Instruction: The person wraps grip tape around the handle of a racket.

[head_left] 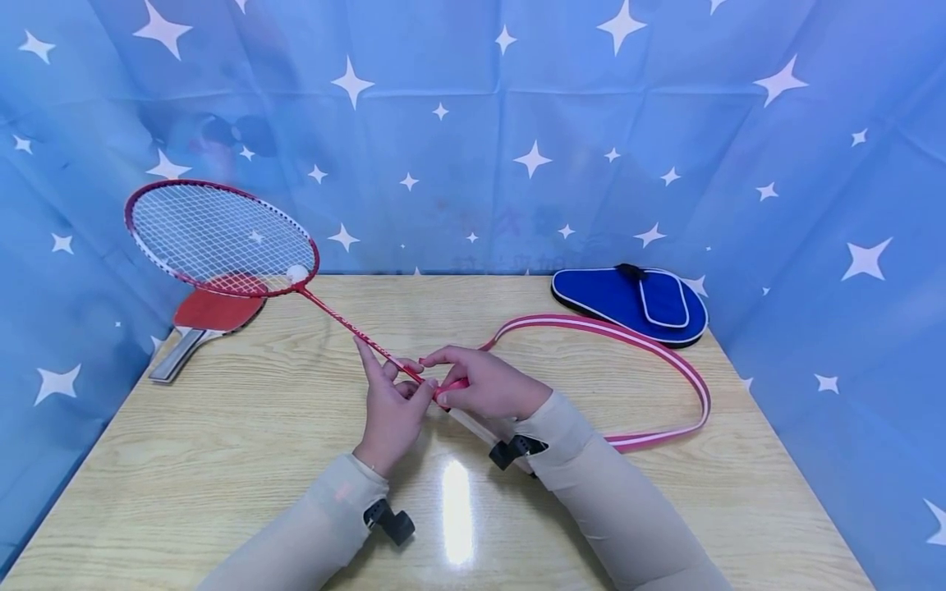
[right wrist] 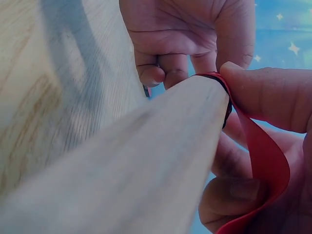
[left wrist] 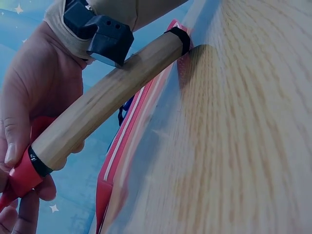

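Note:
A red and white badminton racket (head_left: 332, 313) is held slanting above the table, its strung head at the upper left. My left hand (head_left: 390, 419) holds its red shaft near the handle. The wooden handle (left wrist: 107, 100) is bare, with a black band at each end. At the handle's upper end my right hand (head_left: 498, 386) pinches a red grip tape (right wrist: 265, 158) between thumb and fingers. The tape lies against the black band there. From the right hand the rest of the tape, striped white along its middle, loops over the table to the right.
A red table tennis bat (head_left: 214, 313) lies at the table's left edge, partly behind the racket head. Near it a small white object (head_left: 297, 273) shows by the strings. At the back right lies a blue bat case (head_left: 606, 295). A starry blue curtain (head_left: 473, 189) surrounds the wooden table (head_left: 185, 460).

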A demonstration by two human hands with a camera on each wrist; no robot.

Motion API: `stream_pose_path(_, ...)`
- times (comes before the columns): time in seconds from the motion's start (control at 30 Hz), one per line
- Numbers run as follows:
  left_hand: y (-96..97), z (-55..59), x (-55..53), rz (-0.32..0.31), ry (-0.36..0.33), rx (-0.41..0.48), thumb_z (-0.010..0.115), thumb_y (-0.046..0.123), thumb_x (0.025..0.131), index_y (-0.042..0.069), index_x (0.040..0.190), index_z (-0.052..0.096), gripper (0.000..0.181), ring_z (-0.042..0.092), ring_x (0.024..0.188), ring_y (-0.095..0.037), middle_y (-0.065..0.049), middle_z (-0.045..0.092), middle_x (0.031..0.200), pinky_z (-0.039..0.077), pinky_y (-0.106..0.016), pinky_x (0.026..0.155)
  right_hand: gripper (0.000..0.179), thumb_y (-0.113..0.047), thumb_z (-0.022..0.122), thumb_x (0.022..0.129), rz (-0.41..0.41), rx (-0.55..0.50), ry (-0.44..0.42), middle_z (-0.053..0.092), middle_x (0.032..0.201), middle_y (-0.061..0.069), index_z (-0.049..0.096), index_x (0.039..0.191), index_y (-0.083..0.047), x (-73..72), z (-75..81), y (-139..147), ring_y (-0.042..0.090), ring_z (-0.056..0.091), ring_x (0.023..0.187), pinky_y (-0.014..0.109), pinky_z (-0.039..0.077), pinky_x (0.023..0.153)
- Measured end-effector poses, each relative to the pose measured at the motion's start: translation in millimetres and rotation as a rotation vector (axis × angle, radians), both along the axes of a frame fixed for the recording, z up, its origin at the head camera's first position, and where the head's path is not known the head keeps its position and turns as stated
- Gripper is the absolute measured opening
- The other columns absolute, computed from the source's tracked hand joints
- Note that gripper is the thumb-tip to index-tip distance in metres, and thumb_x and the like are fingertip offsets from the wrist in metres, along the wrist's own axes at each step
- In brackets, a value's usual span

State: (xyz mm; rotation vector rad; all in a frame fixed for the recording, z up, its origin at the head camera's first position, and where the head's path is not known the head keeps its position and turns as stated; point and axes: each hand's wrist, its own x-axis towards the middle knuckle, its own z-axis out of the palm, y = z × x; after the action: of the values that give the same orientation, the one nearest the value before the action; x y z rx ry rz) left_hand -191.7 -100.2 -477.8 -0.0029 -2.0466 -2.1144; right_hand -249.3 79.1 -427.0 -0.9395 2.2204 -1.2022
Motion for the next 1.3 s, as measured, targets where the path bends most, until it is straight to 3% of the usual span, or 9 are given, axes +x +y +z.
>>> stream_pose_path(0.2,0.7,1.1,0.6,0.009,0.006,-0.007,0.072,-0.003,0.094,0.043,0.160,-0.031,0.131,0.065,0.076,-0.023,-0.026,0.057,0.114,0.057,-0.025,0.068,0.048,-0.004,0.072,0.097,-0.025,-0.007,-0.001,0.076,0.097,0.002,0.060,0.143,-0.010,1.5,-0.9,-1,0.013,0.070,0.085,0.029,0.058,0.074)
stream_pose_path(0.43,0.4,-1.0,2.5,0.026,-0.013,-0.021,0.076,0.002,0.094,0.039,0.161,-0.031,0.132,0.067,0.073,-0.024,-0.016,0.058,0.111,0.058,-0.025,0.068,0.045,-0.007,0.076,0.095,-0.076,0.022,0.024,0.073,0.093,-0.001,0.064,0.138,-0.013,4.5,-2.5,-4,0.014,0.069,0.081,0.030,0.058,0.075)
stream_pose_path(0.77,0.6,-0.5,1.1,0.037,0.009,-0.004,0.073,-0.003,0.094,0.036,0.162,-0.032,0.131,0.069,0.076,-0.021,-0.010,0.057,0.109,0.058,-0.025,0.069,0.043,-0.008,0.080,0.093,-0.125,0.021,0.036,0.070,0.095,-0.001,0.067,0.133,-0.018,3.3,-7.6,-5,0.017,0.067,0.086,0.031,0.058,0.077)
stream_pose_path(1.07,-2.7,-4.8,4.0,0.031,-0.043,-0.017,0.073,-0.001,0.095,0.041,0.161,-0.030,0.130,0.067,0.078,-0.025,-0.016,0.055,0.110,0.061,-0.026,0.074,0.035,-0.011,0.080,0.093,-0.109,0.037,0.102,0.069,0.098,-0.005,0.071,0.126,-0.019,8.7,-10.5,-5,0.017,0.065,0.089,0.031,0.055,0.077)
stream_pose_path(1.3,-2.2,-5.1,2.3,0.017,0.003,0.001,0.073,-0.002,0.096,0.041,0.161,-0.030,0.129,0.068,0.079,-0.023,-0.024,0.052,0.113,0.061,-0.025,0.075,0.031,-0.013,0.079,0.094,-0.081,0.020,0.147,0.067,0.096,-0.005,0.073,0.123,-0.020,7.5,-9.2,-4,0.020,0.063,0.089,0.029,0.053,0.073)
